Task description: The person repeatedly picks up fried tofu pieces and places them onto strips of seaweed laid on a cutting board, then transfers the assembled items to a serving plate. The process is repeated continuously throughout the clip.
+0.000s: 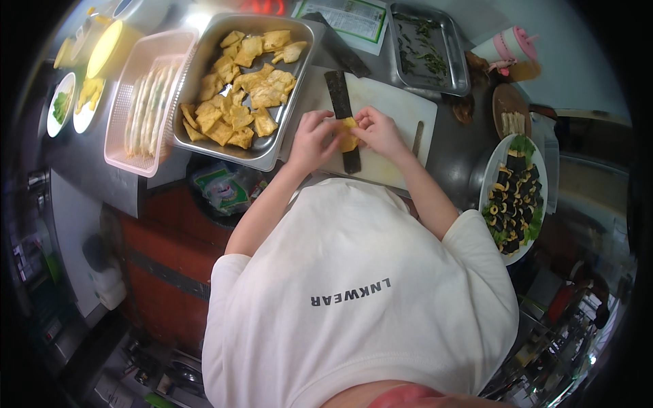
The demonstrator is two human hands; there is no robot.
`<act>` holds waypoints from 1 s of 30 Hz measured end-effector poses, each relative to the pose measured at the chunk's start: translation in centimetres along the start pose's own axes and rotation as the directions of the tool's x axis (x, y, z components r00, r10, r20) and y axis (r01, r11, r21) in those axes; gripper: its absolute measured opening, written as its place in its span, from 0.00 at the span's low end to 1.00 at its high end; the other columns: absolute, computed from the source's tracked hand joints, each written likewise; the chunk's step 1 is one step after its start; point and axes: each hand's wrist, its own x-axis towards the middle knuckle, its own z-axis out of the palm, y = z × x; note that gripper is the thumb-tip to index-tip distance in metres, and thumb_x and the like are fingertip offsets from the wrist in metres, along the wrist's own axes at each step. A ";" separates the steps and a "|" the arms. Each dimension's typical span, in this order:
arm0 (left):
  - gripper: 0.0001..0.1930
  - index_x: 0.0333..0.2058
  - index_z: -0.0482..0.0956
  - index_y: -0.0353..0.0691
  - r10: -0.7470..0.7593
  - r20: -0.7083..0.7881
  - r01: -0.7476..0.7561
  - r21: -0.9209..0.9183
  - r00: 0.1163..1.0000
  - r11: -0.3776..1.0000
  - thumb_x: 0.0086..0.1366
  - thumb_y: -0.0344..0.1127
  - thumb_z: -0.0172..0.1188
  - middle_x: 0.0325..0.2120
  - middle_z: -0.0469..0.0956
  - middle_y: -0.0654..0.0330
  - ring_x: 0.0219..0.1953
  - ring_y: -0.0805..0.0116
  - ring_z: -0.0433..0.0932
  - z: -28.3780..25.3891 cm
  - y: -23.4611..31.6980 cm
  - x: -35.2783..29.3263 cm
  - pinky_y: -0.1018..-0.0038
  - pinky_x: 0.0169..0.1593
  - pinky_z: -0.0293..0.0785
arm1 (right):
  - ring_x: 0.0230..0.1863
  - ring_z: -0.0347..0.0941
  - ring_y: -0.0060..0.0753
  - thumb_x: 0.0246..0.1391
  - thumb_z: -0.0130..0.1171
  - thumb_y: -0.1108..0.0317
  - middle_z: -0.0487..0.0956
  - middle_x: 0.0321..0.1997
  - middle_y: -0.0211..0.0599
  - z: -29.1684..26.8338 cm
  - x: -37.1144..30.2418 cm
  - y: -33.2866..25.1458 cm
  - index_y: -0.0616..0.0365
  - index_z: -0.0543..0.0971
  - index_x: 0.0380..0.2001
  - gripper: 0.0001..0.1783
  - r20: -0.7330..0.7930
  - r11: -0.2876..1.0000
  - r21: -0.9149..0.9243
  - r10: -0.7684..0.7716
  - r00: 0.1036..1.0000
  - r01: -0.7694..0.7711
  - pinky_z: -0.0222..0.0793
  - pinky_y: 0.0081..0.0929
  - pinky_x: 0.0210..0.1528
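Note:
A dark strip of nori [337, 90] lies lengthwise on the white cutting board [398, 109]. Across its middle sits a yellow piece of what looks like fried tofu skin [348, 143]. My left hand [315, 141] has its fingers bent in at the left edge of that piece, slightly blurred. From the other side my right hand [376, 134] pinches the same yellow piece between thumb and fingers. On the board's right part rests a narrow brownish strip [418, 138], its kind unclear.
Left of the board stands a steel tray [272, 153] of yellow pieces, then a pink basket [115, 139] of long pale rolls. Behind is a steel tray [464, 85] with green herbs. At right are a lidded cup [500, 47] and an oval plate [484, 183] of nori rolls.

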 end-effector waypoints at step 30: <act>0.14 0.33 0.83 0.41 0.032 0.128 -0.044 0.092 0.991 0.995 0.47 0.38 0.70 0.42 0.77 0.62 0.45 0.59 0.72 0.1 0.0 0.5 0.64 0.52 0.67 | 0.41 0.77 0.45 0.41 0.70 0.58 0.81 0.34 0.43 -14.4 10.2 -0.9 0.59 0.79 0.33 0.19 -0.400 0.668 -0.684 -0.008 0.916 -0.293 0.72 0.36 0.44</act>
